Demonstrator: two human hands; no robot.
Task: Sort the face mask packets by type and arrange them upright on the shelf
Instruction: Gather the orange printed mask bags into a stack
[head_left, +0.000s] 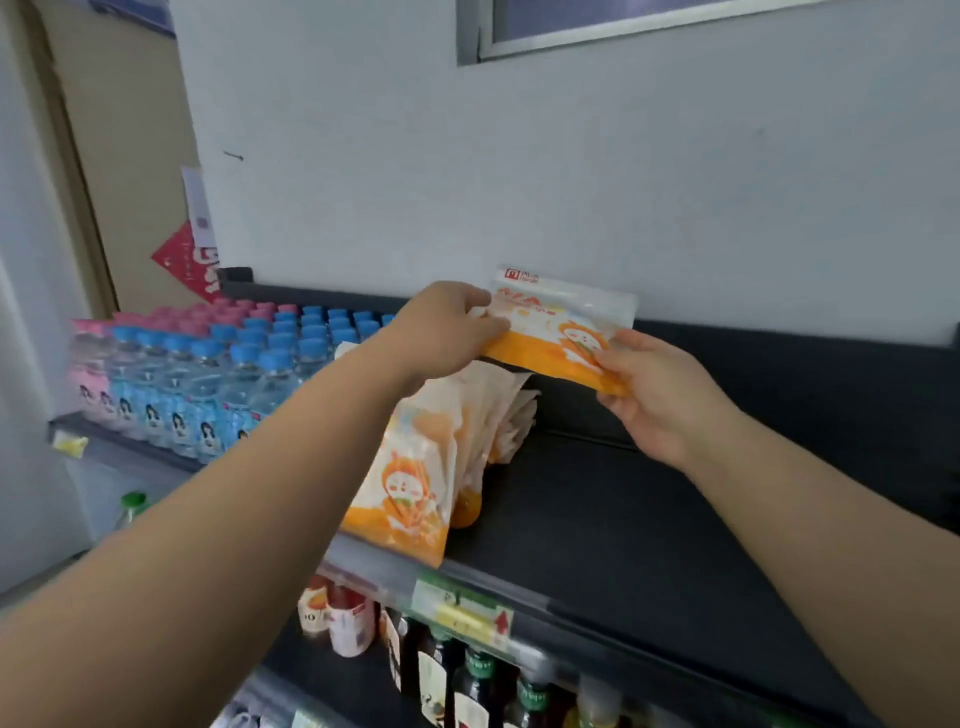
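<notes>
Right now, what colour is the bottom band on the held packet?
Orange; the packet shows it clearly in the head view.

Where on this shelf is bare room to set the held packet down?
Bare dark shelf spreads right of the leaning packet row, from the front edge to the rear lip, below the held packet. Left of the row is crowded: water bottles stand packed together.

On the black metal shelf (649, 519), clear plastic water bottles (208, 384) stand left of orange-and-white mask packets (415, 467); a single mask packet (561, 332) is behind them.
</notes>
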